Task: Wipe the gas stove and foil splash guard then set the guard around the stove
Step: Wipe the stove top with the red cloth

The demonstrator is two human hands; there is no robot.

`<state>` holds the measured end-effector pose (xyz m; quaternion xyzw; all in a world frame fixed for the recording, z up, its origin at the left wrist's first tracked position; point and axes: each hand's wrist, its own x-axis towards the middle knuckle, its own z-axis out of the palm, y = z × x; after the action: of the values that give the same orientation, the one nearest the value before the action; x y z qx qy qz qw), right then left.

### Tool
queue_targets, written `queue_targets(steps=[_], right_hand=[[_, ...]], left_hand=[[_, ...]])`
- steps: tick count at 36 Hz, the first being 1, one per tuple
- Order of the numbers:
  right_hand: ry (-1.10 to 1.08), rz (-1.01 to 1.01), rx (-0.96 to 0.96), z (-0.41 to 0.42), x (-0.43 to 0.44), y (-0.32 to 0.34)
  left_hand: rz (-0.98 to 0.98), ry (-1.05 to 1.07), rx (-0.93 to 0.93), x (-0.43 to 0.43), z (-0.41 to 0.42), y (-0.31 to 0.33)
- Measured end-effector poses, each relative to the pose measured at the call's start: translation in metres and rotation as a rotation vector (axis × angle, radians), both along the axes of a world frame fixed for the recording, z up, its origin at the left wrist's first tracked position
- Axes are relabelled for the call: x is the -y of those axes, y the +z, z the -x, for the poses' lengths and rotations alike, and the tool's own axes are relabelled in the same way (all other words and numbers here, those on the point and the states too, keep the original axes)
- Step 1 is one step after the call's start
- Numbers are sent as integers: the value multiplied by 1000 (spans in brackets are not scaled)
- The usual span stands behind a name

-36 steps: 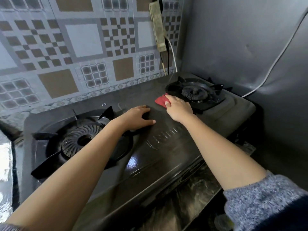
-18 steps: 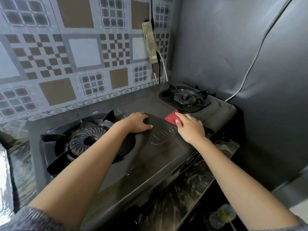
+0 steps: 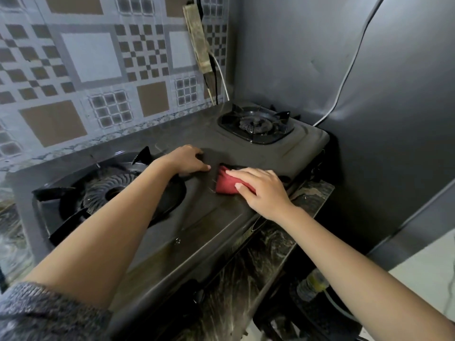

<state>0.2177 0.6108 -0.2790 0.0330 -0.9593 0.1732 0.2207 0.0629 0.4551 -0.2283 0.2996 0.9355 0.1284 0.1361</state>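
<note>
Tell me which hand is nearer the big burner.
Left. The left hand rests on the stove at the right rim of the big burner; the right hand presses the red cloth farther right.

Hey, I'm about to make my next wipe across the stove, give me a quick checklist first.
1. Red cloth flat under right hand: ok.
2. Left hand steadying gas stove: ok, rests beside left burner.
3. No flame at either burner: ok.
4. Stove top between cloth and right burner bare: ok.
5. Foil splash guard within reach: cannot tell, not clearly in view.
</note>
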Motion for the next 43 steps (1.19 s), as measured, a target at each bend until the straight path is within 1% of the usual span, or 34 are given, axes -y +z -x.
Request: queue_targets(steps=[3,7,11,18,24,28,34,43], right_hand=[[111,1,-32,-7,-2,-2],[260,-34,-27,-12,-16,-6],[339,-74,-42,-8,-37,-7],[260,-42,53,18,-87,0],[198,-25,106,45,-140,9],[152,-22,99,56,-180,9],[179,-8,76,67,-231,7],[145,-3,58,85,-284,9]], left_hand=[[-11,9,3,-5,1,2],[-17,40,1,-16,5,2],[-25,102,-7,-31,9,-1],[-39,183,-9,-56,16,-1],[-84,297,-15,-81,22,-4],[-98,350,-10,-97,30,-5],[-100,464,-51,-115,35,-11],[-137,592,-88,-129,30,-19]])
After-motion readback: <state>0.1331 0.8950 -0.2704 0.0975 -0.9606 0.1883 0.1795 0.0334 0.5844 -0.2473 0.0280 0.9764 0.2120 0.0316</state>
